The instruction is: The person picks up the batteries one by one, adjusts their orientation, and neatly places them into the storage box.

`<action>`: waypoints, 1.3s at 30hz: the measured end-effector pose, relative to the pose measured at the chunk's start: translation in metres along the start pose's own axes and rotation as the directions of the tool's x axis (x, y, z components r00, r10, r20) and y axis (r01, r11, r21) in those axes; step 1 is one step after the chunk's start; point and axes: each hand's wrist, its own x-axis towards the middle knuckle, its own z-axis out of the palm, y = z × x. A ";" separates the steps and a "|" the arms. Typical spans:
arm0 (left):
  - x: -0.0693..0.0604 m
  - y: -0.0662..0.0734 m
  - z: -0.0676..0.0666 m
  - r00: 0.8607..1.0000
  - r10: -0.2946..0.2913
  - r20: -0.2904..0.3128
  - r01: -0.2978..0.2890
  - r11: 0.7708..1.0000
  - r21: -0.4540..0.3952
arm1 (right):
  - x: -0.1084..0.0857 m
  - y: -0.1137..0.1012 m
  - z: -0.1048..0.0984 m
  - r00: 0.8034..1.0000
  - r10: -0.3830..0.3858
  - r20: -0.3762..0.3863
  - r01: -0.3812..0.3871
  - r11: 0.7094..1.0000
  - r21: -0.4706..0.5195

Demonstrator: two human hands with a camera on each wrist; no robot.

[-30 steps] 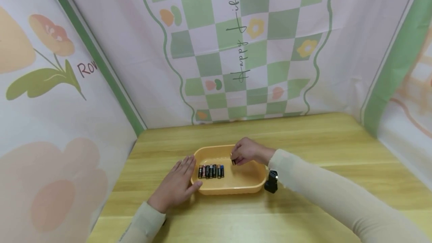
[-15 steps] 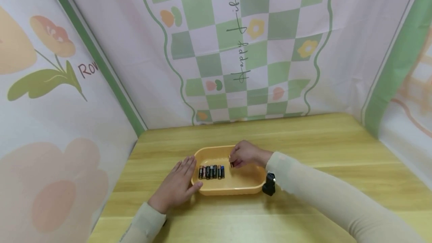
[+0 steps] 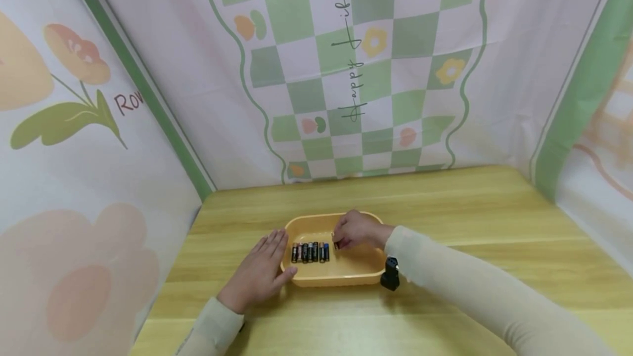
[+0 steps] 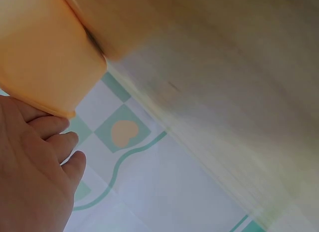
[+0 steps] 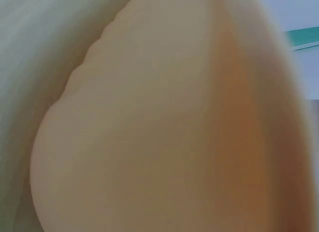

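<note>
A yellow tray [image 3: 341, 280] stands on the table, with a side-by-side row of several batteries [image 3: 310, 252] in its left half. My right hand [image 3: 360, 231] is over the inside of the tray and pinches one more battery [image 3: 337, 245], just right of the row's blue-topped end. Fingers partly cover that battery. At the tray's left end my left hand [image 3: 259, 274] rests with straight fingers along the rim and the thumb at the near corner. The left wrist view has those fingertips [image 4: 67, 142] touching the tray's rim. Blurred yellow-orange surfaces fill most of the right wrist view.
The wooden table [image 3: 420, 196] reaches back to a patterned cloth wall [image 3: 376, 98], with more cloth at both sides. A black wrist camera [image 3: 390, 274] sits under the right wrist, close to the tray's right end.
My right hand has moved a little left and toward me with its battery, closer to the end of the row. The left hand and the tray stay nearly still.
</note>
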 end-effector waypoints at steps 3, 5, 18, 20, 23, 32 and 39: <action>0.000 0.000 0.000 1.000 0.000 0.005 0.000 1.000 0.003 | 0.000 0.002 0.002 1.000 -0.003 0.005 0.003 1.000 -0.007; 0.000 0.000 0.000 1.000 0.001 0.006 -0.001 1.000 0.004 | 0.001 0.004 0.003 1.000 -0.005 0.010 0.005 1.000 -0.007; 0.000 0.000 0.000 1.000 0.006 0.000 -0.006 1.000 -0.010 | 0.005 0.007 0.013 1.000 0.003 0.014 -0.003 1.000 -0.008; 0.000 0.000 0.000 1.000 0.008 -0.003 -0.008 1.000 -0.011 | 0.005 0.006 0.015 1.000 0.007 0.000 -0.007 1.000 -0.019; 0.000 0.000 0.000 1.000 0.010 -0.009 -0.010 1.000 -0.013 | 0.004 0.005 0.017 1.000 0.017 -0.018 -0.017 0.999 -0.032; 0.000 -0.001 0.001 1.000 -0.010 0.009 0.010 1.000 -0.016 | 0.001 0.005 0.020 1.000 0.023 -0.010 -0.024 0.998 -0.065; 0.000 -0.001 0.002 1.000 -0.010 0.010 0.010 1.000 -0.016 | 0.003 0.007 0.022 0.999 0.036 -0.009 -0.036 0.997 -0.063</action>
